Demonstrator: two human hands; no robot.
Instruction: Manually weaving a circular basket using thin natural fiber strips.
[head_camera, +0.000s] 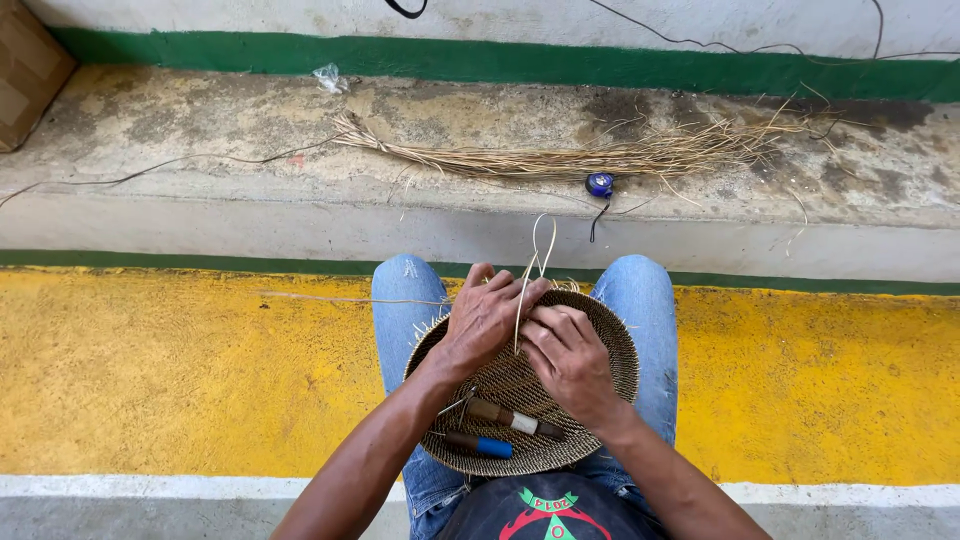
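Resting on the person's lap, the woven basket (600, 345) has both hands at its far rim: left hand (485, 318) and right hand (568, 352) closed, pinching a pale fibre strand (523, 300). Two tools (500, 425) lie at its near edge.

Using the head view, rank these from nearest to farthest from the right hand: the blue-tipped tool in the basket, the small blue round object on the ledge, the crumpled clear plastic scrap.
From the right hand:
1. Blue-tipped tool, lying in the woven basket on the lap, just below the hand.
2. Small blue round object, on the concrete ledge ahead, beside the bundle of dry fibres.
3. Clear plastic scrap, far back left on the ledge by the green stripe.
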